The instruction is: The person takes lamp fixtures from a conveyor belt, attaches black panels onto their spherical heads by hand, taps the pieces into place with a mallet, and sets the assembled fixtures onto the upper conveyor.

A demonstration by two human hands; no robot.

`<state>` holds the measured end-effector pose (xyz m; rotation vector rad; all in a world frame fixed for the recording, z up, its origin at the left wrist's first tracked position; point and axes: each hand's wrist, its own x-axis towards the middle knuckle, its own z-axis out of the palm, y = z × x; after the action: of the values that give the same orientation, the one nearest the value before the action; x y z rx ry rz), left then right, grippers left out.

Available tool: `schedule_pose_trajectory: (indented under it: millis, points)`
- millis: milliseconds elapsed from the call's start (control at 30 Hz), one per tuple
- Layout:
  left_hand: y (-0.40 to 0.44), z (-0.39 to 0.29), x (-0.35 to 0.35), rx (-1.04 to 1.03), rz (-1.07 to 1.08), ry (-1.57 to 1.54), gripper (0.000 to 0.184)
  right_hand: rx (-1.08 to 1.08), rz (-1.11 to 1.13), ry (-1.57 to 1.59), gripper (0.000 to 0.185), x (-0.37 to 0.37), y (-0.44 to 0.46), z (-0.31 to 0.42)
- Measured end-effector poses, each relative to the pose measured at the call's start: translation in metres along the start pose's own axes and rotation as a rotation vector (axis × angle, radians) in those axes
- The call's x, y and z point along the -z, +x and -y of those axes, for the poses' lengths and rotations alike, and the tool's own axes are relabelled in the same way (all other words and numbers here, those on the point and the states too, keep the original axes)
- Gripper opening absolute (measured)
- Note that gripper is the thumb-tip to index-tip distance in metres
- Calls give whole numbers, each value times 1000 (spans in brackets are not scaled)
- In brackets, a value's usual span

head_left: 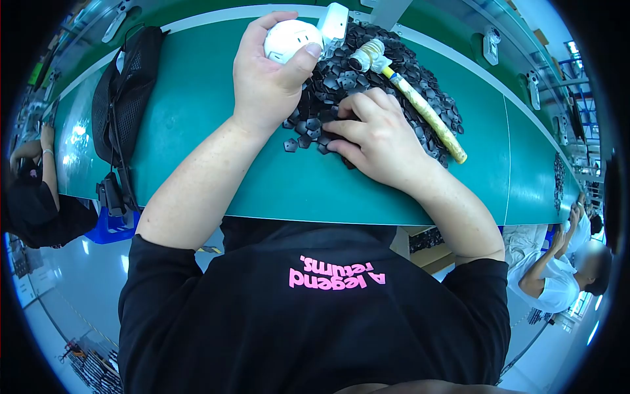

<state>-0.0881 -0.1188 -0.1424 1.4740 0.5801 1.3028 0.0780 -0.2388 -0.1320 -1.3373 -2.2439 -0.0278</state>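
My left hand is raised over the far side of the table, its fingers and thumb wrapped round a white rounded plastic housing with small slots in its face. Just right of it stands a white box-like part; whether the two are joined, I cannot tell. My right hand rests at the near edge of a heap of black pentagonal pieces, with bent fingers and thumb closing on pieces there. A hammer with a wrapped head and yellowish handle lies on the heap, beyond my right hand.
A black mesh bag with straps lies on the green table at left. Another person's arm shows at far left, and people in white sit at right. More black pieces lie near the right end.
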Motion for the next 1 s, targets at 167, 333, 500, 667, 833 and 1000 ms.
schedule_pose_trajectory:
  millis: [167,333,500,667,833,1000]
  points:
    - [0,8,5,-40,30,55,51,39,-18,109,26,5,-3,-5]
    - [-9,3,-3,-1,113,59,53,-4,-261,224,23,19,-5,-8]
    - [-20,-4,-11,-260,215,391,56,4,-358,295,18,31,-4,-8]
    - [-22,-15,-17,-542,304,483,60,11,-350,303,17,37,-6,-3]
    - [-26,-17,-20,-530,323,482,59,-30,-296,418,17,34,-8,-3]
    - [-25,-14,-19,-528,327,491,57,-40,-305,410,18,35,-7,-6]
